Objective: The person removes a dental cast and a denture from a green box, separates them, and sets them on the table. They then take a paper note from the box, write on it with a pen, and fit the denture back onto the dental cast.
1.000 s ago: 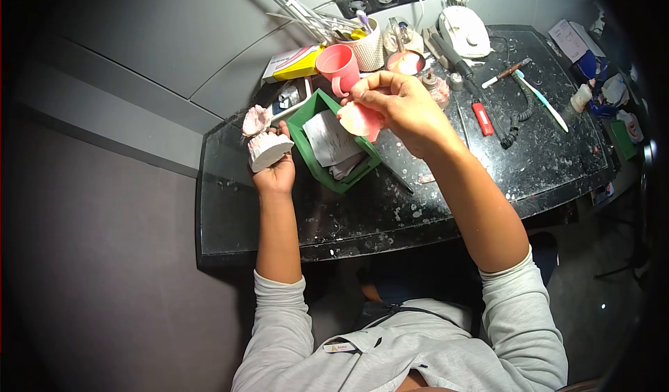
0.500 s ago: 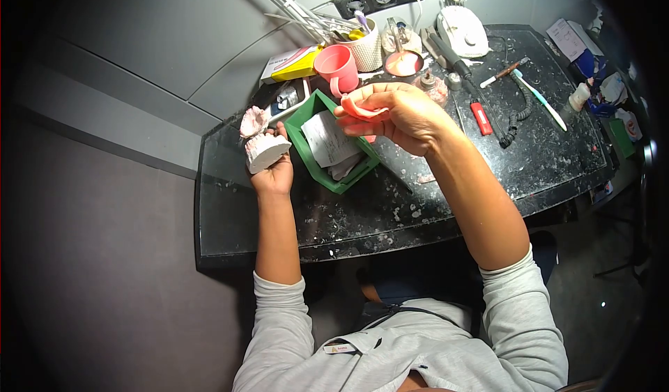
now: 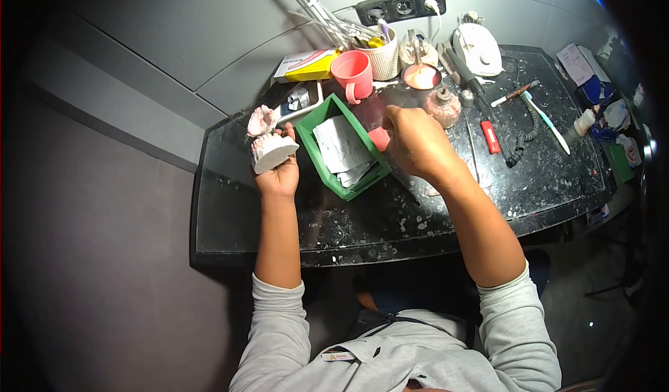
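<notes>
A plaster dental model (image 3: 272,152) rests in my left hand (image 3: 281,177), whose fingers curl up behind it. Its upper, hinged-looking half (image 3: 261,121) stands raised at the back left. My right hand (image 3: 418,141) is over the table just right of the green bin (image 3: 348,194), back of the hand up and fingers bent down. A pink piece (image 3: 379,139) shows at the left side of its fingers; whether they grip it is hidden. White papers (image 3: 341,144) lie inside the bin.
Behind the bin are a pink mug (image 3: 352,75), a yellow-white box (image 3: 307,66) and a white holder of tools (image 3: 380,56). A glass burner (image 3: 443,106), a red-handled tool (image 3: 490,137), a toothbrush (image 3: 546,122) and a white device (image 3: 477,48) are to the right.
My right hand has turned palm down and moved lower and right, and the pink sheet it held up is no longer visible between its fingers. The view has shifted slightly.
</notes>
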The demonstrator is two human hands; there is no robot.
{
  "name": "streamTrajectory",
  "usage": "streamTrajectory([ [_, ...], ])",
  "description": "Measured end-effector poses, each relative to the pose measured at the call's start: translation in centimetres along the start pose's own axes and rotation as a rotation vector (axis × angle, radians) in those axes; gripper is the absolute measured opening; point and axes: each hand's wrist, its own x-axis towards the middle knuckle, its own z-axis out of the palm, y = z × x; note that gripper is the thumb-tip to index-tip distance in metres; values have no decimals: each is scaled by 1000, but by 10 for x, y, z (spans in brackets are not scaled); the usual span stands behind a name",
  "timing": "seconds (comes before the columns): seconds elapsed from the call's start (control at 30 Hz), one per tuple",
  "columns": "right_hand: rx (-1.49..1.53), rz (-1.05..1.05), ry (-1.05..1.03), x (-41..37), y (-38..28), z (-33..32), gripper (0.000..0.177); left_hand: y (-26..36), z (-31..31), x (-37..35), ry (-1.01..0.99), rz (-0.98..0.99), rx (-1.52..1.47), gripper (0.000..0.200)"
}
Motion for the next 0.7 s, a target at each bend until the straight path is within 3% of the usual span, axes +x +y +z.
streamTrajectory([
  [0.13, -59, -88, 7, -1, 1, 8, 13, -3, 2, -2, 22, 3, -18, 31],
  [0.23, -79, -86, 170, 3, -6, 12, 15, -1, -6, -1, 30, 8, -62, 28],
  [0.3, -66, -210, 277, 2, -14, 7, 19, 3, -10, -1, 16, -19, -87, 30],
  [0.37, 11, -296, 238, 1, -18, 8, 24, 5, -12, -1, -2, -50, -111, 32],
  [0.43, -49, -519, 275, -3, -25, 12, 29, 5, -14, 0, -6, -74, -170, 31],
  [0.47, -118, -507, 166, -5, -26, 15, 35, 5, -15, 1, -7, -71, -172, 31],
  [0.63, -266, -467, 79, -8, -26, 32, 39, 5, -23, 6, 30, -45, -209, 31],
  [0.7, -253, -465, 152, -7, -22, 36, 22, 4, -21, 6, 60, -20, -155, 32],
])
